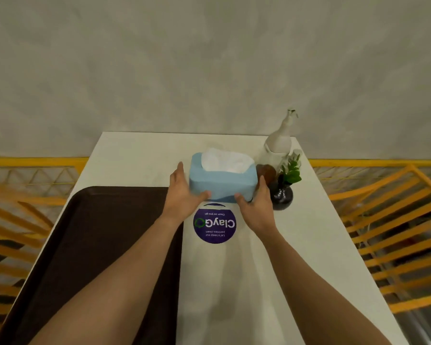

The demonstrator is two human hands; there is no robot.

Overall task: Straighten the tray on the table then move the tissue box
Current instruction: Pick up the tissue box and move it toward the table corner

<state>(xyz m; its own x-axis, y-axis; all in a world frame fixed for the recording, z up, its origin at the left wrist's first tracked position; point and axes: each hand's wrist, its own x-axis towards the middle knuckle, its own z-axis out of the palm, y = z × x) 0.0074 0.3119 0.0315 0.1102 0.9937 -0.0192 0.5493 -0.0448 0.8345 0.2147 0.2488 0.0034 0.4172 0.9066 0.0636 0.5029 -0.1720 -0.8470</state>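
Observation:
A light blue tissue box (222, 181) with white tissue sticking out of its top stands near the far middle of the white table (296, 245). My left hand (184, 192) grips its left side, thumb on the front face. My right hand (258, 205) grips its right side the same way. A dark brown tray (97, 245) lies along the left part of the table, its edges parallel to the table's edges. My left forearm crosses over the tray's right side.
A round purple ClayGo sticker (214, 226) is on the table just in front of the box. Right of the box stand a dark vase with a green plant (285, 188), a brown round object (266, 171) and a white spray bottle (280, 143). Yellow chairs (388, 220) flank the table.

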